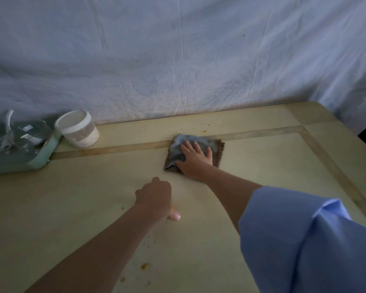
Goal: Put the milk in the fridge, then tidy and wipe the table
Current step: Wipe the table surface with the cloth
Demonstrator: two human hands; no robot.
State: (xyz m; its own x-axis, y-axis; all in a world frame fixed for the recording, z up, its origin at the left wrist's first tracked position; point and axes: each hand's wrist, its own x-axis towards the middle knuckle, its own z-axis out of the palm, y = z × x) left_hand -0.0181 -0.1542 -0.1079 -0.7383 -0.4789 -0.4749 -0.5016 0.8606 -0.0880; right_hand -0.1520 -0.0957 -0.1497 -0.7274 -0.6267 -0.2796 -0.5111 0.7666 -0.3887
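Faint lettering on jar, illegible

**Inspector:** Class of premises?
**Assistant:** Most likely a home eating area. A yellowish table with an inlaid border strip carries food spots near its front edge and crumbs near its back edge.
**Inspector:** Supporting items?
**Assistant:** A white-lidded plastic jar and a pale green tray, contents unclear, stand at the back left corner. A grey wiping cloth lies near the back edge.
**Inspector:** Surroundings?
**Assistant:** A creased pale blue sheet hangs behind the table and hides the room.
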